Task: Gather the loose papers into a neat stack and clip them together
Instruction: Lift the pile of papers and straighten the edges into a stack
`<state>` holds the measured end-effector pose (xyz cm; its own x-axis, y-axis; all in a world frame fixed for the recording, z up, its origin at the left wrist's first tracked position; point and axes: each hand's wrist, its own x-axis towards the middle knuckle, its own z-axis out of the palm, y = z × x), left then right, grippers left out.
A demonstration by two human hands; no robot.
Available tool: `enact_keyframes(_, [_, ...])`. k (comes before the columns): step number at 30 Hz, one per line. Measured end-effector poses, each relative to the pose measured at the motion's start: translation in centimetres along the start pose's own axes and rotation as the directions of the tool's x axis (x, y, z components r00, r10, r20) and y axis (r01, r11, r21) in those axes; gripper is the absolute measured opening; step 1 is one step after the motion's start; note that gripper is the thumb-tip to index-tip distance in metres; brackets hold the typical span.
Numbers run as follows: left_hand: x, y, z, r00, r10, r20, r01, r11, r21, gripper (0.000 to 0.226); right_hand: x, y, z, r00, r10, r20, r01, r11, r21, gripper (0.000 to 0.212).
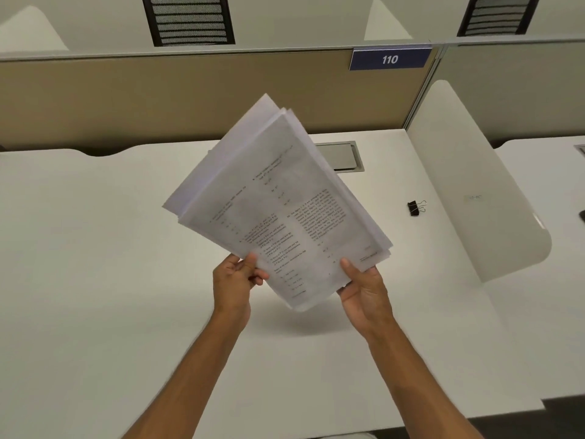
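Several printed white papers are held up above the white desk, tilted and fanned, their edges not aligned. My left hand pinches the sheaf's lower left edge, thumb on the front sheet. My right hand grips the lower right edge, thumb on top and fingers behind. A black binder clip with silver handles lies on the desk to the right of the papers, apart from both hands.
A grey cable hatch is set in the desk behind the papers. A tan partition with a blue "110" sign closes the back. A white side divider stands at the right.
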<state>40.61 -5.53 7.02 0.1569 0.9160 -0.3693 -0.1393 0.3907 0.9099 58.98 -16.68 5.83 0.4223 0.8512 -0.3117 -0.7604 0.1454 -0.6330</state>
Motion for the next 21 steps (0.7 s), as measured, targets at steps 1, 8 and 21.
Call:
enact_keyframes(1, [-0.1, -0.2, 0.2, 1.0, -0.031, -0.004, 0.031, 0.999, -0.036, 0.017, 0.0, -0.2, 0.5, 0.999, -0.035, 0.005, 0.036, 0.997, -0.063, 0.052])
enact_keyframes(8, [-0.3, -1.3, -0.7, 0.975, -0.208, 0.075, 0.221, 0.945, -0.241, 0.025, 0.5, -3.2, 2.5, 0.95, -0.313, 0.001, 0.275, 0.835, -0.477, 0.026])
enact_keyframes(21, [3.0, 2.8, -8.5, 0.975, 0.091, 0.204, -0.153, 0.936, 0.316, 0.072, 1.5, -5.6, 0.1, 0.961, -0.142, 0.236, 0.269, 0.667, -0.695, 0.037])
